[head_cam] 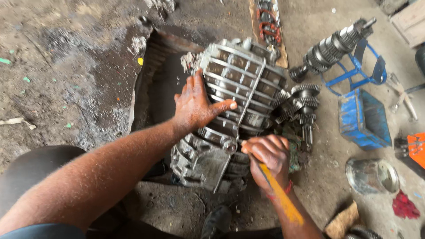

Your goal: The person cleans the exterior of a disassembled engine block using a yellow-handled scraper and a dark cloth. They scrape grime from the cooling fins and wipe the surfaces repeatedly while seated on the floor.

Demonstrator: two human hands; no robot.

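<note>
Gearbox housing (234, 115), ribbed and grey, lies on the grimy concrete floor (66, 88) right at centre, its far end resting over a dark pan-like sheet (155, 75). Left hand (195, 106) lies flat on the ribs, fingers spread, thumb stretched out along a rib, so that grip is open and simply pressing down. Right hand (268, 155) is curled tight around a yellow-handled tool (279, 194), grip closed on the shaft, with the tip at the housing's lower flange; I cannot tell whether it is a screwdriver or a punch, since the fist hides the working end.

Just right of the housing, a cluster of gears (299, 104) leans against it, crowding that side. Further up right, a long gear shaft (332, 46) rests on a blue metal stand (358, 71), with a blue box-shaped tray (363, 119) below it. A strip of cardboard (268, 26) at top carries orange clips and small parts. A round metal can (372, 176) sits low right, a red rag (405, 206) beside it, and an orange tool (416, 148) at the edge.
</note>
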